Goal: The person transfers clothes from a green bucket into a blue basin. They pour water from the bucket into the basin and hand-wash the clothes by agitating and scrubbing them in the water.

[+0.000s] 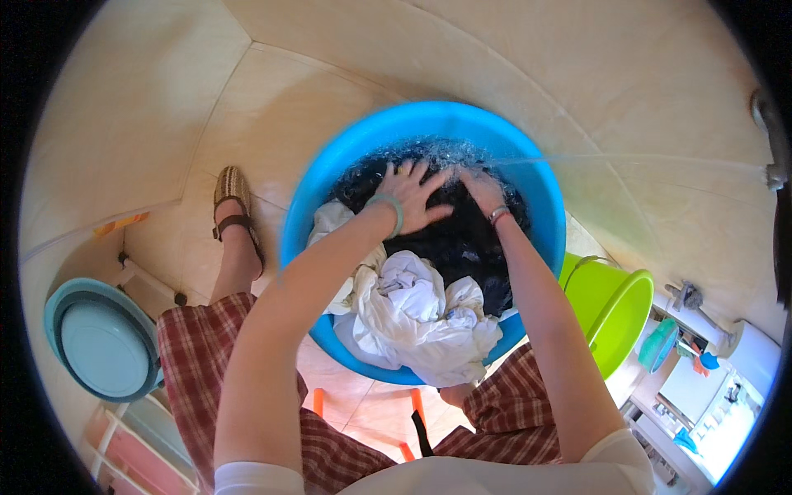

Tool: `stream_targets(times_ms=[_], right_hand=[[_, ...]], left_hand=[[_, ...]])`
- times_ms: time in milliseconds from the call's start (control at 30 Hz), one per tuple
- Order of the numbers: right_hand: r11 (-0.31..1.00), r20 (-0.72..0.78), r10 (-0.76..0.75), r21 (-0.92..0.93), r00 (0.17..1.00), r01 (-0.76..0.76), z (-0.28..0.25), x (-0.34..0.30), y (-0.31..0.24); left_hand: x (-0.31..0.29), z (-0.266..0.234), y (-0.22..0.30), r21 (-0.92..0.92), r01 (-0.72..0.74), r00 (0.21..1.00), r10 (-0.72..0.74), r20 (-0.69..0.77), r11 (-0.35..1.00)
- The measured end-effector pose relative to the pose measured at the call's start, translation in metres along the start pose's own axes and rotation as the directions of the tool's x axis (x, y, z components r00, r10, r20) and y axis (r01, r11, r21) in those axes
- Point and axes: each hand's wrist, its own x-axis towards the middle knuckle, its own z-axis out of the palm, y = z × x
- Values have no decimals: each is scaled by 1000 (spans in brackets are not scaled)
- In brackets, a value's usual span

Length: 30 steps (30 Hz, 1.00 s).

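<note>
A large blue basin [549, 206] holds black cloth [437, 243] in water and a heap of white cloth [412, 318] at its near side. My left hand [411, 191], with a pale green bangle on the wrist, lies spread over the black cloth. At the basin's far right, my right hand [483, 190] reaches down at the wet cloth; its fingertips are lost in the splash. A thin stream of water [627, 158] runs in from the right and splashes near both hands.
A lime green bucket [623, 322] stands right of the basin, beneath a wall tap [774, 140]. Stacked pale blue basins [107, 338] sit at the left on a rack. Orange stool legs [417, 404] show below the blue basin. Tiled walls rise behind.
</note>
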Motion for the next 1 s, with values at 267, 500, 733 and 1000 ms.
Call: stream_targets(times_ms=[267, 500, 733, 1000], right_hand=[[938, -35, -119, -332, 992, 101, 21, -118, -62], [859, -105, -212, -494, 972, 135, 39, -65, -28], [874, -193, -362, -411, 912, 260, 37, -34, -12], [849, -176, -439, -401, 881, 343, 21, -6, -11]], left_hand=[[-47, -6, 1, 95, -168, 985, 170, -15, 981], [-12, -2, -7, 245, -115, 993, 102, 65, 963], [21, 6, -23, 271, -155, 988, 148, 44, 950], [53, -10, -11, 139, 54, 988, -74, 136, 989]])
